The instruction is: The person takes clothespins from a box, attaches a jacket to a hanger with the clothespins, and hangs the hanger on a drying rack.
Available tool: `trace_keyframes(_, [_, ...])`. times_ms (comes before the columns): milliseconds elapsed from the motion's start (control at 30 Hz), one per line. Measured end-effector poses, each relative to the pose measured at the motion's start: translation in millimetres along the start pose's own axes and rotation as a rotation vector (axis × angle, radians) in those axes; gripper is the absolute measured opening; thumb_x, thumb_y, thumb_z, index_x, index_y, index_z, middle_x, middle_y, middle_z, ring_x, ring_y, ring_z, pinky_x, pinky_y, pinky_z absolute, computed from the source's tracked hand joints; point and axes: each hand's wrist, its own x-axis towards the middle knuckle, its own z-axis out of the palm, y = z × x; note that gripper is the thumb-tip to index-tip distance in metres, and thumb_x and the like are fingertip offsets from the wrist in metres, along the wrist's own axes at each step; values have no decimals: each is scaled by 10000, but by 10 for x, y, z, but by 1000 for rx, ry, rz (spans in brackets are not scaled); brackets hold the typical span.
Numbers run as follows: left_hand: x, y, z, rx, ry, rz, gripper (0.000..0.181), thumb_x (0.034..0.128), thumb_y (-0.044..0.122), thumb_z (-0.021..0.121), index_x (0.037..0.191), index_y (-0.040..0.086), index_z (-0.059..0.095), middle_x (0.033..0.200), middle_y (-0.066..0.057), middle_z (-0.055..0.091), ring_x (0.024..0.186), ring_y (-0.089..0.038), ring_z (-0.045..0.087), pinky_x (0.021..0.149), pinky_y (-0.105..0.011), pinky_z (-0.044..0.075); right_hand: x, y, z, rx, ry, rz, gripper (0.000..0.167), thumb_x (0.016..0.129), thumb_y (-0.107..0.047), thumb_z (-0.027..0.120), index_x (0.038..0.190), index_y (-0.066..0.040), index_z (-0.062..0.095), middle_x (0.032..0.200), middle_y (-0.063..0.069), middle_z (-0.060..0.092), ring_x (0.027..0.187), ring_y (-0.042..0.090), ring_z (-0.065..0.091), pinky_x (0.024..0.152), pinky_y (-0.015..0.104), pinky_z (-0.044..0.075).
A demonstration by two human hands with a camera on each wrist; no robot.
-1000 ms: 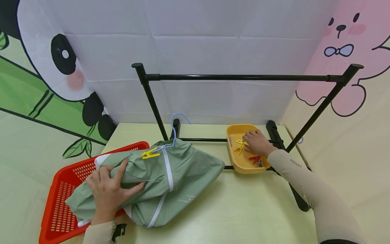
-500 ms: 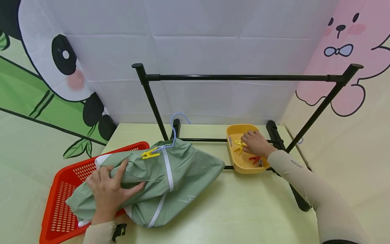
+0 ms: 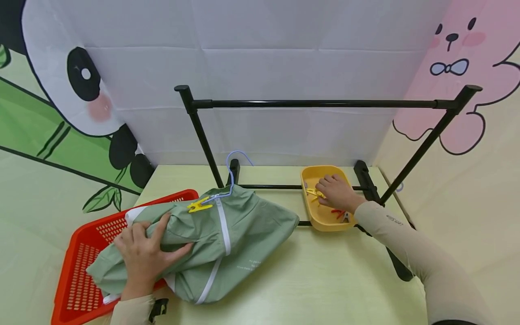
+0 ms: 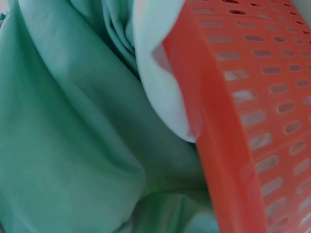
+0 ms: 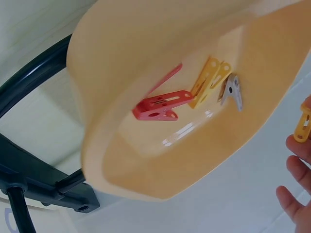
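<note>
A light green zip jacket (image 3: 252, 234) with white trim lies partly over the red basket (image 3: 87, 271). From its collar sticks the hook of a blue hanger (image 3: 232, 174), and a yellow clothespin (image 3: 199, 205) sits at the collar beside it. My left hand (image 3: 142, 253) rests on the jacket, thumb and index finger spread wide; its fingers are out of sight in the left wrist view. My right hand (image 3: 337, 194) is over the yellow tray (image 3: 325, 225) and pinches another yellow clothespin (image 5: 303, 124), which shows at the right edge of the right wrist view.
A black rack frame (image 3: 317, 104) stands behind, its lower bars running under the tray. Inside the tray lie red clothespins (image 5: 163, 105), a yellow clothespin (image 5: 206, 82) and a grey clothespin (image 5: 232, 90). A printed cloth (image 3: 260, 67) backs the table.
My right hand has shifted slightly left over the tray, and the yellow clothespin now shows at its fingertips. The left hand and jacket have stayed in place.
</note>
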Motion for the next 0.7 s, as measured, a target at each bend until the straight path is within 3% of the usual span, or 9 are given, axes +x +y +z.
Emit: trace_keyframes(700, [-30, -15, 26, 7, -5, -5, 854, 768, 829, 472, 1198, 122, 681, 873, -270, 451, 745, -480, 386, 619, -617, 227, 5, -126, -60, 61, 139, -102, 222, 860, -198, 739, 1001, -61, 635, 906, 67, 582, 847, 262, 507, 784, 420, 411])
